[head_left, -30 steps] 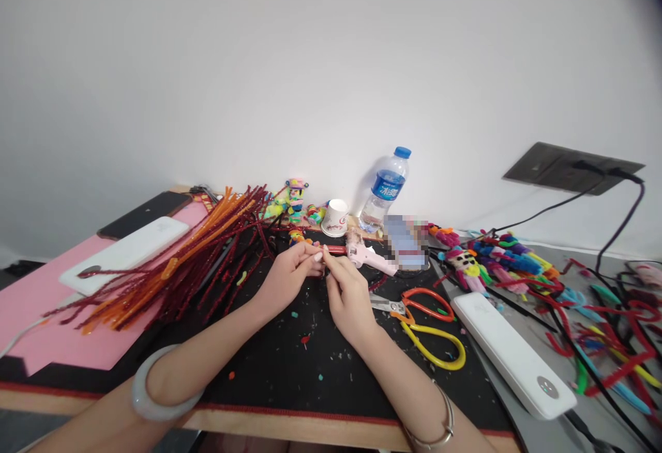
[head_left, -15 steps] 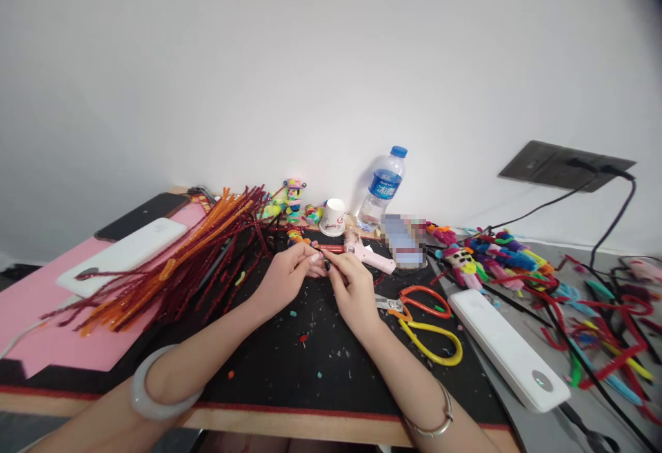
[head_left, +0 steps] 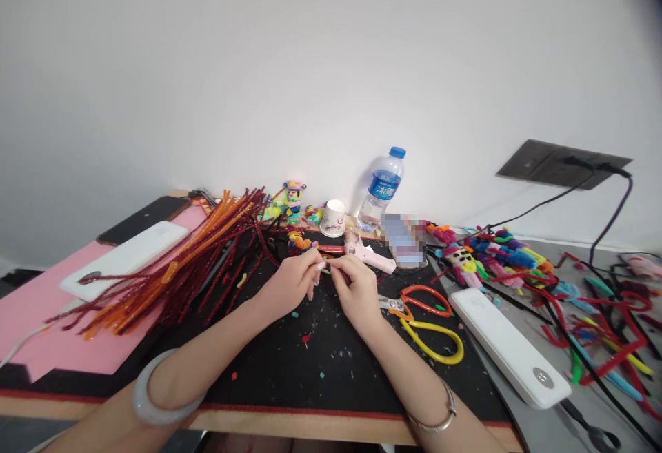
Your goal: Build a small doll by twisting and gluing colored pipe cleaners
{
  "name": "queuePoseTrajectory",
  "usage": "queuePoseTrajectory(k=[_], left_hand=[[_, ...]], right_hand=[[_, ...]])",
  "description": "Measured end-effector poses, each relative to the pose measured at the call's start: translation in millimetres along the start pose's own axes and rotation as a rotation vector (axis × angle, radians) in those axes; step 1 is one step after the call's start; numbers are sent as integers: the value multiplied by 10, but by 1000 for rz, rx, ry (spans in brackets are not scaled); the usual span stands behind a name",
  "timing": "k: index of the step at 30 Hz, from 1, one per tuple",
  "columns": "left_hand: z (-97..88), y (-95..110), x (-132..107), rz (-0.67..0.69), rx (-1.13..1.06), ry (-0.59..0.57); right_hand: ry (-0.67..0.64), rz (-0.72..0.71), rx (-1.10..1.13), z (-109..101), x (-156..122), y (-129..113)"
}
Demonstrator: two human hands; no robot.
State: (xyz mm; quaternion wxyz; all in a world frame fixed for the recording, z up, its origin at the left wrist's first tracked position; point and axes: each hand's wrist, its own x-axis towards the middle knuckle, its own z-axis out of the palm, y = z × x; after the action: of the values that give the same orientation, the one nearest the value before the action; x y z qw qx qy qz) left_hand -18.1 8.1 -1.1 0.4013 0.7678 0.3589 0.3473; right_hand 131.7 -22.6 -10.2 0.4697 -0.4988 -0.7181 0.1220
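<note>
My left hand and my right hand meet above the black mat, fingertips almost touching. Both are closed in a pinch around a tiny dark piece, too small and hidden to name. Just behind my left fingers lies a small colourful pipe-cleaner figure. A pink glue gun rests beyond my right hand. To the right of that hand are scissors with one red and one yellow handle loop. A heap of dark red and orange pipe cleaners spreads left of my left hand.
A paper cup and a water bottle stand by the wall. White power banks lie on both sides. Pipe-cleaner figures and loose scraps crowd the right, with cables running from a wall socket. A dark phone lies far left.
My left hand has turned, its fingers curling more tightly downward. The small dark piece between the hands shows less than before. My right hand has barely moved.
</note>
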Motion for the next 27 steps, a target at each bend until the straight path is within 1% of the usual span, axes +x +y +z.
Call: queuePoseTrajectory(k=[3, 5, 7, 8, 10, 12, 14, 17, 21, 24, 27], left_hand=[[2, -4, -5, 2, -1, 6], [4, -7, -3, -1, -12, 15], [3, -6, 2, -10, -37, 32], [2, -4, 5, -19, -54, 41], [-3, 4, 8, -39, -92, 60], [-8, 10, 9, -52, -123, 88], [-15, 11, 9, -54, -145, 136], [-29, -4, 16, -60, -180, 252], [-57, -47, 42, -84, -243, 405], [-76, -73, 59, -94, -259, 460], [-81, -81, 63, -84, -238, 469]], right_hand=[[-24, -33, -32, -29, 20, 11], [14, -40, -107, -73, 48, 55], [112, 0, -251, -136, 82, 134], [153, 44, -346, -169, 98, 182], [180, 140, -489, -228, 122, 274], [188, 176, -545, -265, 132, 337], [182, 148, -535, -274, 130, 359], [137, 76, -485, -248, 119, 338], [12, 21, -468, -174, 121, 288], [-87, -54, -545, -95, 172, 245], [-165, -104, -629, -9, 300, 193]])
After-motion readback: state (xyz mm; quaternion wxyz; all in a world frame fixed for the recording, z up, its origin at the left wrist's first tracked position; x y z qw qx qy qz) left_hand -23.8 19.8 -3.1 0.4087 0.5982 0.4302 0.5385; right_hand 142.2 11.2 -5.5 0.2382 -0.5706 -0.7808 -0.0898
